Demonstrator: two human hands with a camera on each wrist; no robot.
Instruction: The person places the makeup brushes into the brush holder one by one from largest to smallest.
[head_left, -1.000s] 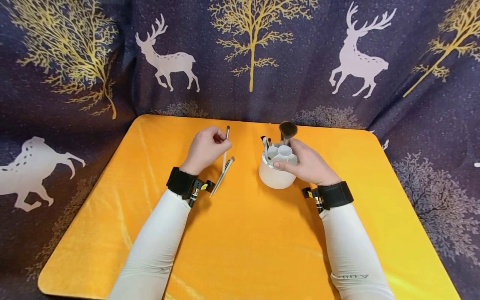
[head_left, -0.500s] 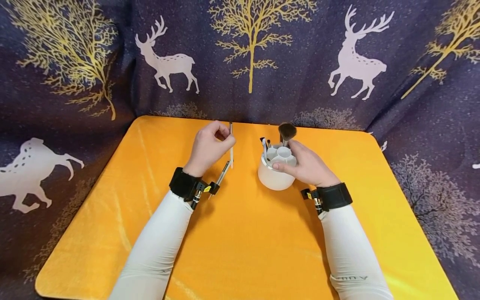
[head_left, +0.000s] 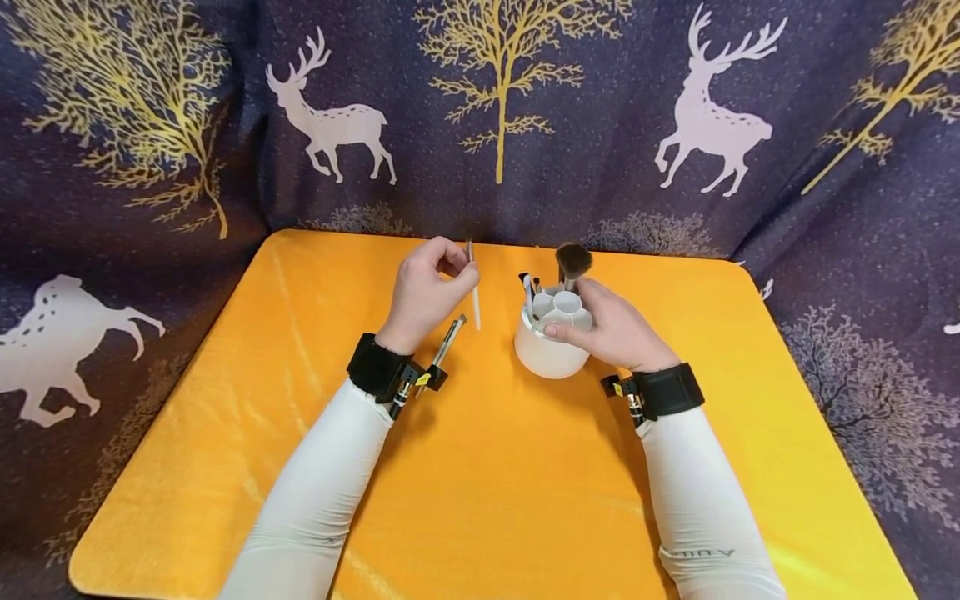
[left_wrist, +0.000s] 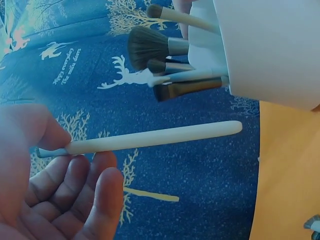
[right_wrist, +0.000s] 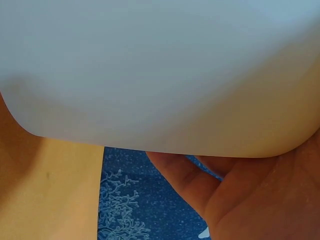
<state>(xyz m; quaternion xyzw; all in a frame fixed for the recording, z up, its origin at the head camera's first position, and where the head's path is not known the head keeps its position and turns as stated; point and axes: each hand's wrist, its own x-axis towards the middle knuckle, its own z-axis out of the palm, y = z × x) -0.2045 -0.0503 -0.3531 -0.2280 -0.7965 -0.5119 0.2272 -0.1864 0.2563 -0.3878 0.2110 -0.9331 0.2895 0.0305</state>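
My left hand (head_left: 431,287) pinches a slim makeup brush (head_left: 476,307) near its bristle end. The pale handle points down in the head view, left of the brush holder and apart from it. In the left wrist view, the brush's rounded handle end (left_wrist: 230,128) reaches out below the holder's brushes. My right hand (head_left: 618,329) grips the white round brush holder (head_left: 551,357) from its right side, thumb at the near rim. A large fluffy brush (head_left: 573,260) and several smaller ones stand in its compartments. The holder's smooth wall (right_wrist: 150,75) fills most of the right wrist view.
Another slim brush (head_left: 452,335) lies on the orange-covered table (head_left: 480,483), partly hidden by the left wrist's camera (head_left: 429,377). Behind the table's far edge hangs a dark curtain (head_left: 420,200) printed with deer and trees.
The left hand has lifted its brush and carried it to the right and slightly away, bringing its handle clear of the brush lying on the table. The right hand and holder have barely moved.
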